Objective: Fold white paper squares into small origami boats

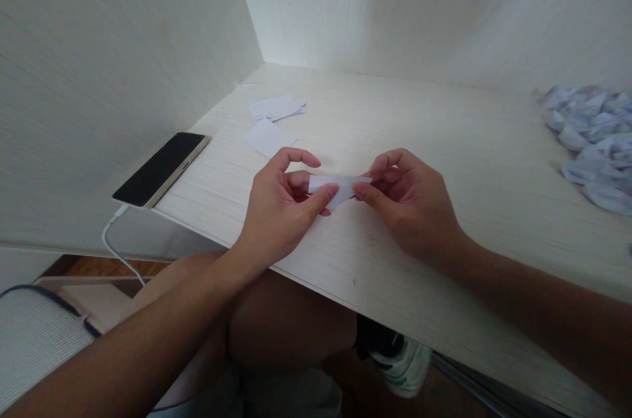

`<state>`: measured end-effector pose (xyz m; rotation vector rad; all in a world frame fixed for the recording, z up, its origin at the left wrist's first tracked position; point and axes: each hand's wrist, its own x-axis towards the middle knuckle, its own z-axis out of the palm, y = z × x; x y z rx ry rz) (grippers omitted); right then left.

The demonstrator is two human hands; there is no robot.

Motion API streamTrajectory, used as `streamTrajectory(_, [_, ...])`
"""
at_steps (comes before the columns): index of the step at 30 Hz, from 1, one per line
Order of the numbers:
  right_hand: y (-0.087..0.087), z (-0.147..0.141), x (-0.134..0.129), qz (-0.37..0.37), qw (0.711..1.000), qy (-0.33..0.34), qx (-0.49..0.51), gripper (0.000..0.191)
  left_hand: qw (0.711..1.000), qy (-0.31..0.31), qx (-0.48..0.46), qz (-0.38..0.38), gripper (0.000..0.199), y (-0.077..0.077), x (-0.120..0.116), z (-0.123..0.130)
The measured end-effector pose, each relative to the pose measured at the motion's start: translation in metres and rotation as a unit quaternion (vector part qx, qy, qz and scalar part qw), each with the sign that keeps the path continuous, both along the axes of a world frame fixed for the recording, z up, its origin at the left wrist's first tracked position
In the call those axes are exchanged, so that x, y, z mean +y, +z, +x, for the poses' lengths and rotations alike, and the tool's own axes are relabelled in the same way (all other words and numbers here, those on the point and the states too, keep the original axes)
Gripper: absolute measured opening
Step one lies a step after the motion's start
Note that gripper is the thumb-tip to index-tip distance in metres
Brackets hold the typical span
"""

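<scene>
The phone (160, 168) has a black screen and gold edge; its cable (114, 243) is white.

A small piece of white paper (340, 187) is being held above the pale tabletop (419, 135), partly folded, its long upper edge running roughly level from side to side and its lower part narrowing downward, while both ends are being pinched between thumbs and fingers.

Phone (160, 169), table's (474, 161) left edge: nothing readable
Held paper (344, 185): nothing readable
Shoe (405, 368): green marks, unreadable
</scene>
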<state>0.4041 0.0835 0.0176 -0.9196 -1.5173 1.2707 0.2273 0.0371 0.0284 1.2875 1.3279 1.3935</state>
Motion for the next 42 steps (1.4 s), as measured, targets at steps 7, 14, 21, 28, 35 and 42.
streamTrajectory(7, [0.001, 0.001, 0.003, -0.01, 1.0, -0.021, 0.017, 0.039, 1.0, 0.022, 0.001, 0.005, 0.035, 0.005, 0.004, -0.009])
streamTrajectory(14, [0.001, 0.001, 0.005, -0.002, 0.999, -0.009, 0.048, 0.034, 0.999, -0.008, -0.034, -0.003, 0.027, 0.006, 0.004, -0.013])
streamTrajectory(21, [0.002, 0.001, 0.002, 0.037, 0.999, -0.003, 0.021, 0.019, 0.999, -0.017, -0.035, -0.005, 0.029, 0.004, 0.006, -0.018])
streamTrajectory(28, [0.003, 0.003, -0.001, 0.087, 0.996, -0.024, -0.027, 0.013, 0.998, 0.02, 0.015, 0.057, 0.033, 0.006, 0.002, -0.013])
streamTrajectory(35, [0.001, 0.003, -0.001, 0.086, 0.996, -0.022, -0.024, 0.008, 0.994, 0.009, 0.077, 0.082, 0.009, 0.007, 0.0, -0.015])
streamTrajectory(42, [0.002, 0.004, 0.002, 0.044, 0.999, 0.007, -0.01, 0.006, 0.994, -0.053, 0.092, 0.035, 0.014, 0.01, 0.001, -0.025])
